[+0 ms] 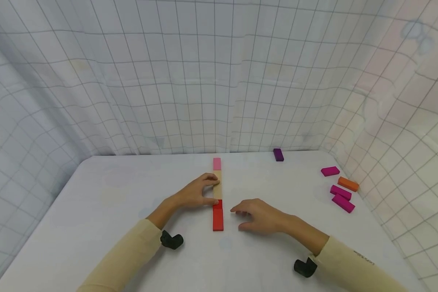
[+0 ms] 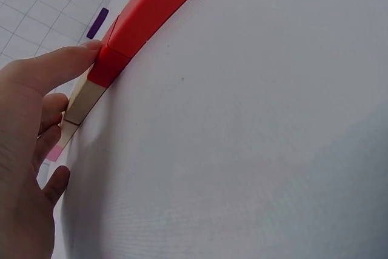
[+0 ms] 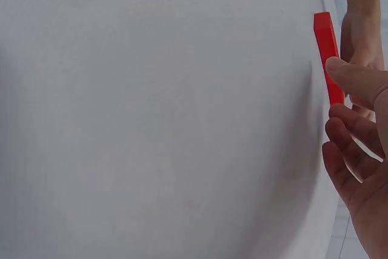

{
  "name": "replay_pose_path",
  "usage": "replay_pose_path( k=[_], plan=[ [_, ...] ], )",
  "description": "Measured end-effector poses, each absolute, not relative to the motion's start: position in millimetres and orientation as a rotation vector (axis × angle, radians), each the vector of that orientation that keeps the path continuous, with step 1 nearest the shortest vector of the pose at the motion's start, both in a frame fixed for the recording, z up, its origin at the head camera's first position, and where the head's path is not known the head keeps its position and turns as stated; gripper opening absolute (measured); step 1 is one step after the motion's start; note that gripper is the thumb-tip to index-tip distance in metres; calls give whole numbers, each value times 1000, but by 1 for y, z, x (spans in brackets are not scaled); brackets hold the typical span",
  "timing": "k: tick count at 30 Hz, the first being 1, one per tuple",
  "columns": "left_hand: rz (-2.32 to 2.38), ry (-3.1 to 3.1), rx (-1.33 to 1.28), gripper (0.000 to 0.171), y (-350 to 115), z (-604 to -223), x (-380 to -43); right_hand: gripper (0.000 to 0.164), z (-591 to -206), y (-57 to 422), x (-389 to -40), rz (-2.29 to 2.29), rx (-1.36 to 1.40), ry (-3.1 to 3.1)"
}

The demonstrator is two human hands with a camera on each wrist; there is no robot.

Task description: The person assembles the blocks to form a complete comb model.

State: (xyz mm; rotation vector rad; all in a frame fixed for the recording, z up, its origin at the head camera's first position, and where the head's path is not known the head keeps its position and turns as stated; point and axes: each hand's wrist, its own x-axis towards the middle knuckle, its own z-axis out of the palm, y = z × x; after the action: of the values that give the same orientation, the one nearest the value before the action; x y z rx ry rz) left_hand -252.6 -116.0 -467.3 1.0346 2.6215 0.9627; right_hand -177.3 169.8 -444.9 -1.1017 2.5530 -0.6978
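A straight row of blocks runs away from me on the white table: a pink block [image 1: 217, 164] at the far end, pale wooden blocks [image 1: 218, 192] in the middle, then two red blocks [image 1: 217, 220] at the near end. From the left side, my left hand [image 1: 194, 192] touches the row. Its thumb rests at the farther red block [image 2: 110, 65], and its forefinger lies on the pale wood. My right hand [image 1: 263, 217] hovers just right of the near red block, apart from it, fingers loosely bent and holding nothing.
A dark purple block [image 1: 278, 154] lies near the table's back edge. Toward the right edge are several magenta blocks [image 1: 330, 171] and an orange block [image 1: 348, 184]. Gridded white curtains [image 1: 190, 81] hang around the back and sides of the table [image 1: 106, 194].
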Motion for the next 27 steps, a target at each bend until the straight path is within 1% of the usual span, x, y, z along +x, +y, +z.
replay_pose_path(
  k=[9, 19, 27],
  plan=[
    [969, 2610, 1030, 74, -116, -469, -253, 38, -441, 222, -183, -775, -1057, 2661],
    [993, 2594, 1005, 74, -116, -470, -252, 39, -441, 296, -187, -867, -903, 2823],
    [970, 2607, 989, 74, -117, -468, -250, 34, -440, 358, -183, -846, -741, 3030]
  ],
)
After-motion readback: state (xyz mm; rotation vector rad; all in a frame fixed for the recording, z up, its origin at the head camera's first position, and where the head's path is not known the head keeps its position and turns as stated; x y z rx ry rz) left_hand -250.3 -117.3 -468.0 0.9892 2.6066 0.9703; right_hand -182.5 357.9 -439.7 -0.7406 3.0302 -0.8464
